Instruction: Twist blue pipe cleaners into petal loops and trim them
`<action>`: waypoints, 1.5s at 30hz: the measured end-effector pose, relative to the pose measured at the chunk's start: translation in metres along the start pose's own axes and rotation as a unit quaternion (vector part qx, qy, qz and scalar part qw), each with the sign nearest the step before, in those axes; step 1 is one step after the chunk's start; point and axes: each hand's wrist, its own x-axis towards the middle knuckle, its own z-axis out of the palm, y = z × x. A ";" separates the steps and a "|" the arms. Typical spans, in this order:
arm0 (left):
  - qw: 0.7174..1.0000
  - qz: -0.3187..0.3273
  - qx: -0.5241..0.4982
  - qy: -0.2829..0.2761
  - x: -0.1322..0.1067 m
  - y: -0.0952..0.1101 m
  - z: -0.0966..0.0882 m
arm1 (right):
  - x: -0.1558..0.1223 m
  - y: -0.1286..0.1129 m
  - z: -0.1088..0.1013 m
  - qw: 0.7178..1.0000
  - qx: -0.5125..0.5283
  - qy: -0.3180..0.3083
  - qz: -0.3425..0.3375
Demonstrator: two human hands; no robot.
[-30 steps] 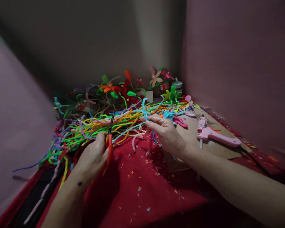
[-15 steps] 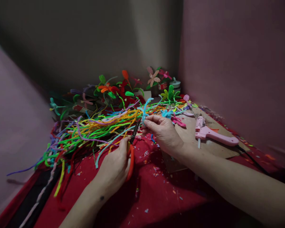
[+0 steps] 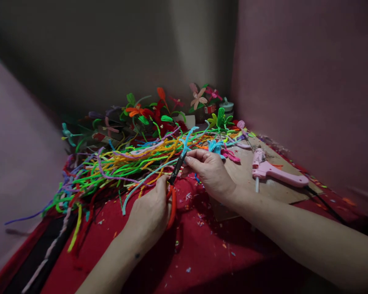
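Observation:
My left hand (image 3: pixel 150 210) is closed round the orange handles of a pair of scissors (image 3: pixel 178 168), whose dark blades point up and away. The blade tips touch or overlap a light blue pipe cleaner (image 3: pixel 188 139) just in front of my right hand. Between thumb and fingertips, my right hand (image 3: pixel 213 173) pinches that blue piece; its lower end is hidden by the fingers and blades. Another blue pipe-cleaner shape (image 3: pixel 215 146) lies right behind the right hand, with a pink one (image 3: pixel 231 154) beside it.
Loose pipe cleaners (image 3: pixel 131 161) in many colours lie heaped at the left. Pipe-cleaner flowers (image 3: pixel 198 98) stand along the back wall. A pink glue gun (image 3: pixel 271 171) rests on a cardboard sheet (image 3: pixel 242 173) at the right. Small scraps dot the red cloth (image 3: pixel 208 249).
The scissors have moved up and right, so their blades now meet the blue pipe cleaner by my right fingertips. My right hand has barely moved.

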 end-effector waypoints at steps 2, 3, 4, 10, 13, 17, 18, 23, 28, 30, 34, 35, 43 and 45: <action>1.000 -0.001 0.021 0.016 0.000 0.000 0.002 | -0.001 -0.001 0.001 1.000 -0.011 0.003 0.004; 0.999 0.000 0.034 0.025 0.000 0.000 0.003 | -0.002 -0.001 0.001 1.000 -0.015 0.006 0.006; 0.998 0.002 0.046 0.034 0.000 0.000 0.005 | -0.002 -0.001 0.001 1.000 -0.018 0.009 0.009; 0.994 0.007 0.101 0.029 0.000 0.000 0.007 | -0.004 -0.004 0.003 0.999 -0.027 0.031 0.026; 0.993 -0.001 0.120 0.020 0.000 0.002 0.006 | -0.004 -0.004 0.003 0.998 -0.041 0.039 0.026; 0.994 0.006 0.112 0.015 0.000 0.002 0.006 | -0.003 -0.004 0.001 0.997 -0.068 0.034 0.017; 0.994 0.010 0.109 0.017 0.000 0.002 0.006 | -0.003 -0.004 0.001 0.997 -0.071 0.034 0.017; 0.993 0.019 0.115 0.030 0.000 0.000 0.010 | -0.002 -0.003 0.000 0.996 -0.075 0.037 0.015; 0.991 0.012 0.131 0.020 -0.001 0.002 0.013 | -0.003 -0.001 0.000 0.997 -0.072 0.034 0.007; 0.991 0.007 0.135 0.010 -0.001 0.004 0.012 | -0.003 -0.001 0.000 0.997 -0.074 0.038 0.006; 0.991 -0.016 0.130 -0.039 -0.001 0.010 0.008 | -0.004 -0.002 0.002 0.997 -0.068 0.044 0.006; 0.991 -0.023 0.125 -0.046 -0.001 0.011 0.008 | -0.004 -0.002 0.002 0.997 -0.066 0.045 0.006; 0.997 -0.036 0.019 -0.072 -0.003 0.020 0.007 | -0.004 0.000 0.003 0.998 -0.002 0.049 0.033; 0.996 -0.050 0.016 -0.078 -0.002 0.022 0.009 | -0.003 0.001 0.003 0.997 0.014 0.056 0.045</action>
